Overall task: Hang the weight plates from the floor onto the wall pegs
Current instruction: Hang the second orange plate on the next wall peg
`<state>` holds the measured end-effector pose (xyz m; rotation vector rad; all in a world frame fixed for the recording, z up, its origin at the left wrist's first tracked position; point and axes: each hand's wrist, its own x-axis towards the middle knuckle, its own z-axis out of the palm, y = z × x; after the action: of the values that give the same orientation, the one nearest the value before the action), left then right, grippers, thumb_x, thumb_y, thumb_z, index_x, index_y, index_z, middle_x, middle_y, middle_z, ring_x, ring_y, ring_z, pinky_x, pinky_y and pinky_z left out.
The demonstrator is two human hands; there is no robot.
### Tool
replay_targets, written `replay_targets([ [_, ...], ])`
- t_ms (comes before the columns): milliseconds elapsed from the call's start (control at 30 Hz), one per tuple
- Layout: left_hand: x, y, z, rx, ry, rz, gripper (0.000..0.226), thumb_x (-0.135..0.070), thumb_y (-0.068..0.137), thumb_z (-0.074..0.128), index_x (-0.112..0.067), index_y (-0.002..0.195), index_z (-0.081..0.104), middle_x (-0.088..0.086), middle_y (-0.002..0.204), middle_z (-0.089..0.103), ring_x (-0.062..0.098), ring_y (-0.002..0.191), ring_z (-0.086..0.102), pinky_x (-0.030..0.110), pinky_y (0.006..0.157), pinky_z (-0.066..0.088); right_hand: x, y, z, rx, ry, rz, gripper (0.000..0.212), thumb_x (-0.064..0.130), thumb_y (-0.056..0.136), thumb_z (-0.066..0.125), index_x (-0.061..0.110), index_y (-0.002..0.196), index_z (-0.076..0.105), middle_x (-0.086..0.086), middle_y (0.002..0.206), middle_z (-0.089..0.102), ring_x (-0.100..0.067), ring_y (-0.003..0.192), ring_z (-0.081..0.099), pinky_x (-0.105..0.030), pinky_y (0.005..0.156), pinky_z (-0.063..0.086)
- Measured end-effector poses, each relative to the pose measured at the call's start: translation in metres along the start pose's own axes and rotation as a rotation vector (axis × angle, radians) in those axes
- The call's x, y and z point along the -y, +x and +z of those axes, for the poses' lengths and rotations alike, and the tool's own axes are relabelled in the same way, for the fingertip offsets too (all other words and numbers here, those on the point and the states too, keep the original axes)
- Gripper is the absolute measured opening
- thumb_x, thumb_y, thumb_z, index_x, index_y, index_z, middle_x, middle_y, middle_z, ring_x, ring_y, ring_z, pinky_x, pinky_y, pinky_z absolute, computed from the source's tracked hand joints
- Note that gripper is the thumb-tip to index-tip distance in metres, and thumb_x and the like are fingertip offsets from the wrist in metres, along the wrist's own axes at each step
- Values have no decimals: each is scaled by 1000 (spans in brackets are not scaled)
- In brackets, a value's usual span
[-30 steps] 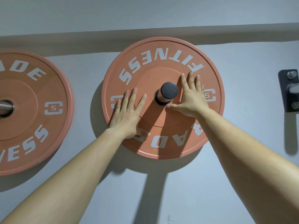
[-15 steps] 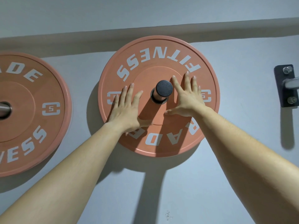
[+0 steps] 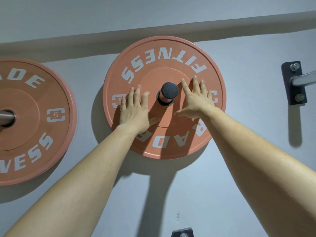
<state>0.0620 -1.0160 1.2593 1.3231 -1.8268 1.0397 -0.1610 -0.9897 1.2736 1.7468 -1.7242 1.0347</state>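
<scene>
Seating a weight plate on its wall peg. The centre plate (image 3: 164, 98), salmon-coloured with white lettering, hangs on the middle peg (image 3: 168, 94), whose dark end cap projects through the bore. The left hand (image 3: 135, 110) lies flat on the plate face to the left of the peg, fingers (image 3: 136, 93) extended and spread, gripping nothing. The right hand (image 3: 196, 100) lies flat to the right of the peg, also open, thumb pointing inward below the bore. Both palms appear to press the plate toward the wall (image 3: 248, 159); whether its back face already touches the wall cannot be judged from this angle.

A second plate (image 3: 34, 120) hangs on the left peg (image 3: 6, 115), partly out of view. At the right edge a bracket (image 3: 293, 82) carries a bare peg (image 3: 304, 79); the top of another bracket (image 3: 183, 232) shows at the bottom edge.

The step in hand is the final push home of the centre plate. The next move probably calls for lifting both palms away, checking that the plate hangs steadily, then turning down to the floor, which is out of view, for another plate, the bare right peg being the likely destination.
</scene>
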Motion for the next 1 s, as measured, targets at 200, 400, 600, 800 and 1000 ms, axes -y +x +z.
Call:
replay_targets([
  [200, 9, -23, -30, 46, -84, 4, 98, -58, 91, 60, -24, 157, -4, 9, 167, -15, 31, 154, -12, 53, 124, 0, -4, -37, -16, 6, -22, 59, 117, 52, 81, 72, 29, 158, -12, -5, 167, -11, -32, 153, -7, -55, 123, 7],
  [400, 25, -44, -62, 54, -151, 10, 88, -61, 91, 56, -23, 156, 12, 10, 168, -7, 30, 155, -8, 53, 124, 4, 18, -73, -52, 47, -87, 141, 109, 49, 79, 71, 27, 159, 0, -8, 163, 10, -34, 146, 17, -51, 108, 37],
  [600, 59, -82, -93, 42, -235, 44, 86, -58, 89, 60, -24, 156, 18, 8, 168, 4, 28, 155, 2, 53, 123, 6, 71, -115, -72, 214, -176, 197, 110, 56, 78, 73, 27, 158, 4, -12, 158, 13, -38, 144, 15, -57, 110, 35],
  [800, 106, -140, -114, 56, -280, 80, 74, -54, 89, 57, -21, 151, 34, 4, 155, 38, 27, 142, 36, 48, 115, 33, 136, -159, -79, 260, -213, 231, 105, 59, 80, 71, 26, 158, 9, -10, 150, 21, -36, 139, 21, -57, 107, 36],
  [1000, 173, -198, -137, 135, -320, 74, 66, -50, 92, 53, -20, 149, 36, 0, 149, 45, 25, 135, 43, 44, 102, 40, 220, -201, -84, 299, -252, 206, 100, 57, 81, 69, 27, 156, 11, -10, 148, 21, -36, 133, 26, -58, 106, 35],
])
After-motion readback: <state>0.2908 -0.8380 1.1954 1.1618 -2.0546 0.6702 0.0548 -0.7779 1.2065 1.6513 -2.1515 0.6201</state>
